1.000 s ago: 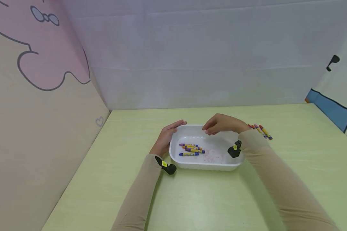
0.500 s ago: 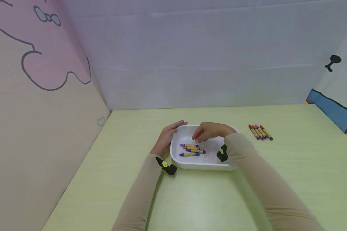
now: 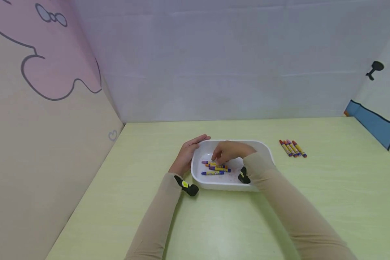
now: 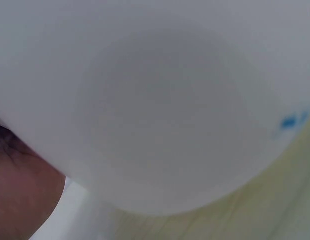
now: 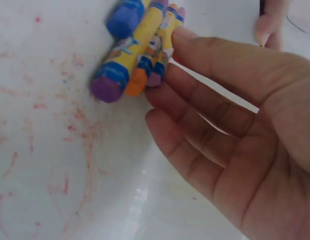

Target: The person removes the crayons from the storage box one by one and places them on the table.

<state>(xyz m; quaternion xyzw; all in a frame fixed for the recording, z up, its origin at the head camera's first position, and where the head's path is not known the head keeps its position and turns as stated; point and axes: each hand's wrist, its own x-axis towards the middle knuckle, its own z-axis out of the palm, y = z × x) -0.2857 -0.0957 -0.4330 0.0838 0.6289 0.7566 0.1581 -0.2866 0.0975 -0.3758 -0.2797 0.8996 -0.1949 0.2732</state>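
Observation:
My left hand (image 3: 183, 159) grips the left end of a white plastic tray (image 3: 263, 147), thumb at the rim and fingers along the outside. In the left wrist view the tray's outer wall (image 4: 170, 120) fills most of the picture. Inside the tray lie several yellow-wrapped crayons: a blue crayon (image 3: 212, 173), a purple crayon (image 5: 109, 86), an orange crayon (image 5: 136, 82) and a pinkish crayon (image 5: 156, 77). My right hand (image 3: 232, 150) reaches down into the tray and pinches the pinkish crayon, the farthest in the row, between thumb and fingertips. That crayon rests against the orange one.
Several more crayons (image 3: 292, 148), red, orange and pink, lie side by side on the pale table (image 3: 221, 224) right of the tray. Reddish marks (image 5: 77, 127) speckle the tray floor. A white cloth (image 3: 214, 65) hangs behind the table, with a printed panel (image 3: 52, 126) on the left.
My right hand has come left and down from over the tray's back rim to the crayons inside. My left hand and the tray have stayed put.

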